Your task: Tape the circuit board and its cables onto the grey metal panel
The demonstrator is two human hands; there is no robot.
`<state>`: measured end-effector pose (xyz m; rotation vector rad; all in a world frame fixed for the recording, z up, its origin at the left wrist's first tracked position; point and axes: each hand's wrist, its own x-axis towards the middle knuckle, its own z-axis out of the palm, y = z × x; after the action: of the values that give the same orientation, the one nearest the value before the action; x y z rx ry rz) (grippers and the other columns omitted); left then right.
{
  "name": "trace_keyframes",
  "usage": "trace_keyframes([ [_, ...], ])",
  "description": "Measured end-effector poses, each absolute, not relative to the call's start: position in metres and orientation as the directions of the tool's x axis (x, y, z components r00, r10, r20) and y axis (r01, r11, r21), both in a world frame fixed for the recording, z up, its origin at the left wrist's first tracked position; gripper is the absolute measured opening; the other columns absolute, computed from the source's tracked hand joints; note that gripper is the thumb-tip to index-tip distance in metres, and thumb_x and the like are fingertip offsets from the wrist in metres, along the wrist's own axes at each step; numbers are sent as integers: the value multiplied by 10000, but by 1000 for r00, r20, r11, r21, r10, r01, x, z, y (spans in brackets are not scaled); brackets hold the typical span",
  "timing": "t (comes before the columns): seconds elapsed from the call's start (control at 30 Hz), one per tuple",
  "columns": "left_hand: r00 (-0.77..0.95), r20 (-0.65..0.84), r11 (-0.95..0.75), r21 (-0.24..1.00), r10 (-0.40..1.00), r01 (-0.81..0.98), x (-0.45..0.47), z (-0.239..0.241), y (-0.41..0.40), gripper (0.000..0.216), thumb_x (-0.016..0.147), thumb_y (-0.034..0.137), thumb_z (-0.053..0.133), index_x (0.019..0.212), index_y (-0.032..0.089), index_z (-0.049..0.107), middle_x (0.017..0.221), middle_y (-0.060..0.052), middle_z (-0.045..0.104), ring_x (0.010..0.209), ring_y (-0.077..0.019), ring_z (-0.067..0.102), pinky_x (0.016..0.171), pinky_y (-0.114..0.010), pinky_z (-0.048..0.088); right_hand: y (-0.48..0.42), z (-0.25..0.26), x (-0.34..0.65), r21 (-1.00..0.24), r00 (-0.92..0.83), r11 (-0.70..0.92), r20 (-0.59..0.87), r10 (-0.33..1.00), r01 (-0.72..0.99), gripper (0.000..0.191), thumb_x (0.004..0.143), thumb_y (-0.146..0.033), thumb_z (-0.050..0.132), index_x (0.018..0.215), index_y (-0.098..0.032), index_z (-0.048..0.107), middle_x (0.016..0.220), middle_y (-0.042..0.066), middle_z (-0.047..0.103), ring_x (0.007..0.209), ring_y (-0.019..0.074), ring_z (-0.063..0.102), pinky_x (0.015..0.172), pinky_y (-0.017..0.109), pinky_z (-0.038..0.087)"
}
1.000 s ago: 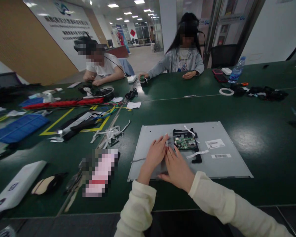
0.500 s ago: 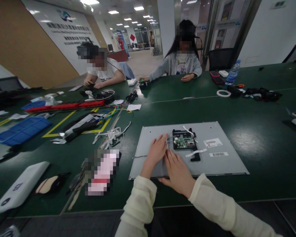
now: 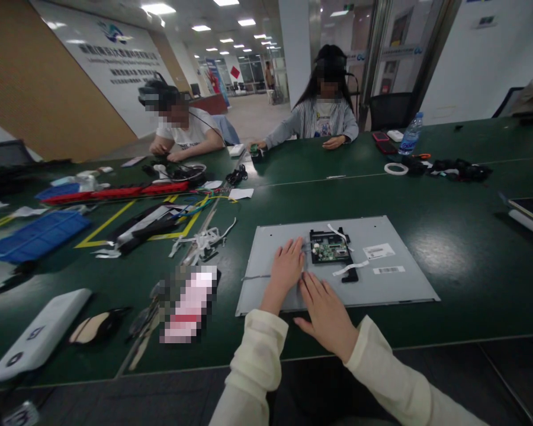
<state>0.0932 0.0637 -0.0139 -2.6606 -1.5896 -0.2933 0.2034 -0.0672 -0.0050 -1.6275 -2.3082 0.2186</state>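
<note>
A flat grey metal panel [image 3: 400,260], like the back of a display, lies on the green table in front of me. On it sits a green circuit board [image 3: 333,252] in a black plastic bracket, with strips of white tape [image 3: 352,268] across the bracket. My left hand [image 3: 288,263] rests on the panel left of the board, fingers stretched out over a thin grey cable [image 3: 256,277]. My right hand [image 3: 326,305] lies with extended fingers on the panel's near edge, its fingertips close to my left hand. Both palms face down, and what lies beneath them is hidden.
Peeled white strips [image 3: 203,244], a blurred pink phone [image 3: 190,302], a computer mouse [image 3: 91,326] and a white device [image 3: 39,334] lie to the left. Farther off are a blue tray [image 3: 38,234], a tape roll [image 3: 395,169] and a water bottle [image 3: 411,135]. Two people sit opposite.
The view has shifted slightly. My right hand sits a little nearer the panel's front edge, its thumb now off the panel. My left hand stays in about the same place.
</note>
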Motion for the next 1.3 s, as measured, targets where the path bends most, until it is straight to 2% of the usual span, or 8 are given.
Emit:
trace_keyframes([
  [0.13,462,188,-484,97,867,870,93,-15,63,474,974,271,286,1443,216,323,1477,-52,400,1389,-215,319,1123,-449,272,-68,-8,203,-296,-311,350,169,935,889,754,875,-503,503,1452,-52,324,1515,189,269,1402,301,238,1119,475,262],
  [0.27,411,269,-480,290,871,828,90,-14,64,485,966,278,332,1439,171,311,1424,-114,465,1319,-241,425,1090,-462,324,-59,-4,218,-289,-403,439,177,898,851,690,874,-473,522,1420,-75,380,1480,186,345,1375,296,287,1104,465,288],
  [0.4,188,469,-450,544,863,709,84,-6,64,468,966,314,360,1411,172,334,1394,-138,479,1278,-232,465,1054,-420,382,-44,1,242,-286,-545,586,214,810,758,582,869,-456,542,1363,-160,456,1407,135,447,1323,278,351,1107,490,277],
  [0.53,-48,584,-441,660,810,608,78,4,61,397,968,313,365,1348,206,401,1363,-121,492,1265,-220,465,1067,-428,362,-38,-3,255,-330,-535,601,274,799,728,587,832,-497,581,1325,-192,493,1406,115,430,1336,276,319,1122,470,269],
  [0.67,-107,613,-447,674,783,588,76,7,57,383,963,307,381,1332,208,406,1343,-122,492,1256,-219,461,1065,-428,357,-38,-6,255,-343,-513,594,303,803,727,560,834,-491,579,1304,-195,509,1410,119,419,1346,279,303,1126,481,269],
  [0.93,-4,614,-472,611,789,636,79,-2,56,357,948,268,401,1296,194,425,1277,-125,525,1213,-231,485,1035,-441,380,-16,-18,264,-338,-427,518,310,850,786,601,846,-511,546,1350,-195,460,1406,126,416,1347,283,313,1119,476,296],
  [1.3,99,577,-487,571,811,661,82,1,50,342,941,212,418,1281,189,439,1260,-108,529,1208,-216,495,1043,-425,402,50,-51,336,-272,-180,278,334,925,921,616,869,-586,448,1313,-160,487,1371,150,439,1320,294,345,1100,457,312],
])
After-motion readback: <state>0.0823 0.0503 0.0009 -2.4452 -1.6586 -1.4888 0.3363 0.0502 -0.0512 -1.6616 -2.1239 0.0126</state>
